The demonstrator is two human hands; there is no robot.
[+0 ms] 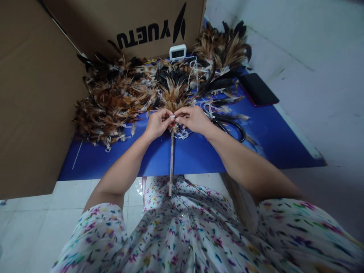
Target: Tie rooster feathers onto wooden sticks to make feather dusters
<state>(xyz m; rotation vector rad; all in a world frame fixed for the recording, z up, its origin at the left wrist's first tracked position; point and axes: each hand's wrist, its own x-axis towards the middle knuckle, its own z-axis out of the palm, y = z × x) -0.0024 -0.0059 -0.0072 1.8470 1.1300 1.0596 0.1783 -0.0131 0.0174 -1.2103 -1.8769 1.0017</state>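
A feather duster lies in front of me, its thin wooden stick [171,159] reaching past the table's front edge toward my lap. Brown and black feathers [174,96] fan out at its far end. My left hand [159,123] and my right hand [192,118] meet at the base of these feathers, fingertips pinched together. Between the fingertips shows a small piece of white string [172,116]. Reddish wrapping is partly visible under the fingers. Loose white string [182,134] lies just beside the stick.
Heaped feather bundles [113,94] cover the table's left and back, with another bunch [223,47] at back right. Black-handled scissors [231,128] lie right of my hands. Beyond are a dark phone [258,89], a white digital clock [178,52] and a cardboard box [93,22].
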